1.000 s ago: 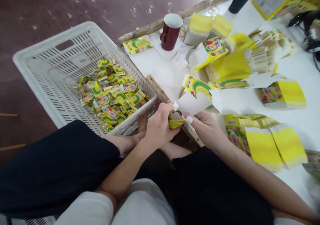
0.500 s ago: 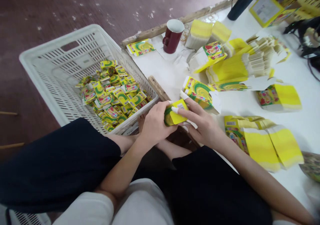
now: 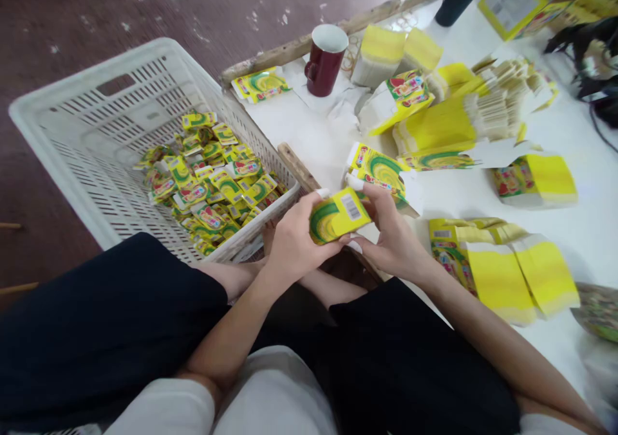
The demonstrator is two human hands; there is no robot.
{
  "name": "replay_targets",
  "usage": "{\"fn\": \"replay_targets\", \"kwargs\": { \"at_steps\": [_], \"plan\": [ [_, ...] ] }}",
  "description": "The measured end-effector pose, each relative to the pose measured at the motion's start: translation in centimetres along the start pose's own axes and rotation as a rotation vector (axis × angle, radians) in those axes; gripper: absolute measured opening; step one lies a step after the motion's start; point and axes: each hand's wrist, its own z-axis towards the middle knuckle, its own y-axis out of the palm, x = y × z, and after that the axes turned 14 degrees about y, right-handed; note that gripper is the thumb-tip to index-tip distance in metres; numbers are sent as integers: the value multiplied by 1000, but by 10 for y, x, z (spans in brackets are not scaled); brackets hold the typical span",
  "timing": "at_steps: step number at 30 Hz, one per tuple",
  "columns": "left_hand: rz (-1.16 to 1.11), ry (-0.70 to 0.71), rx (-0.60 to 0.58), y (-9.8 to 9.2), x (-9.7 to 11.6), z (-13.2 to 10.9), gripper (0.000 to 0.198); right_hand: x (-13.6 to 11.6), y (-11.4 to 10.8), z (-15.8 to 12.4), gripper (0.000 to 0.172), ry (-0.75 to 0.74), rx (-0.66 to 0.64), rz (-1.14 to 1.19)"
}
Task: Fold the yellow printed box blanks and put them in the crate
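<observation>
head | both hands (image 3: 295, 234) hold small yellow box (image 3: 333, 217) | wooden table edge (image 3: 298, 166), crate rim (image 3: 255, 224) close together, little room between

The bare left forearm (image 3: 241, 322) slants up and inward, its wrist nearly straight, to a bare left hand (image 3: 297, 235) curled in a grip, fingers above and thumb below. The bare right forearm (image 3: 497, 338) angles in to a bare right hand (image 3: 393, 232) facing it, index finger and thumb spread in a wide C, both white-tipped; how firmly they press is hard to tell.
</observation>
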Motion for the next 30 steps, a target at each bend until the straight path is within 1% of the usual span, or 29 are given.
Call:
{"fn": "replay_targets", "kwargs": {
  "at_steps": [1, 2, 4, 5, 6, 7, 8, 9, 11, 13, 16, 19, 21, 23, 24, 25, 26, 28, 30],
  "plan": [
    [-111, -27, 118, 1, -4, 2, 77, 2, -4, 1, 72, 9, 44, -19],
    [-244, -64, 256, 0, -7, 6, 77, 4, -10, 2, 67, 18, 108, -67],
    [-528, -182, 538, -3, -13, 15, 65, 13, -26, 6, 43, 50, 285, -224],
    [-650, -264, 646, -6, -16, 20, 58, 19, -34, 8, 31, 78, 373, -312],
    [-749, -354, 725, -9, -17, 24, 54, 27, -41, 10, 26, 112, 445, -388],
    [-823, -441, 773, -11, -17, 28, 52, 35, -47, 12, 26, 155, 488, -440],
    [-874, -517, 792, -13, -17, 29, 49, 43, -51, 14, 28, 203, 502, -467],
    [-908, -579, 780, -12, -16, 30, 45, 51, -53, 16, 31, 248, 499, -474],
    [-935, -651, 701, -9, -13, 29, 31, 62, -55, 19, 34, 308, 468, -463],
    [-924, -677, 622, -4, -11, 25, 19, 66, -55, 22, 36, 333, 431, -462],
    [-894, -669, 559, 2, -12, 20, 13, 61, -56, 25, 41, 361, 422, -475],
    [-879, -632, 497, 7, -16, 13, 18, 51, -57, 25, 44, 429, 465, -437],
    [-877, -583, 447, 12, -17, 9, 31, 41, -55, 21, 43, 447, 481, -371],
    [-884, -518, 380, 18, -17, 5, 49, 28, -51, 16, 38, 395, 452, -286],
    [-891, -485, 337, 21, -15, 4, 59, 20, -47, 14, 35, 348, 405, -256],
    [-898, -457, 296, 24, -13, 3, 66, 12, -41, 11, 32, 292, 332, -236],
    [-906, -442, 258, 27, -10, 2, 70, 3, -35, 9, 28, 235, 231, -232],
    [-918, -432, 217, 30, -4, 2, 67, -13, -21, 6, 22, 123, 3, -235],
    [-904, -403, 250, 30, 1, 3, 60, -25, -7, 4, 19, 75, -186, -172]
  ]
}}
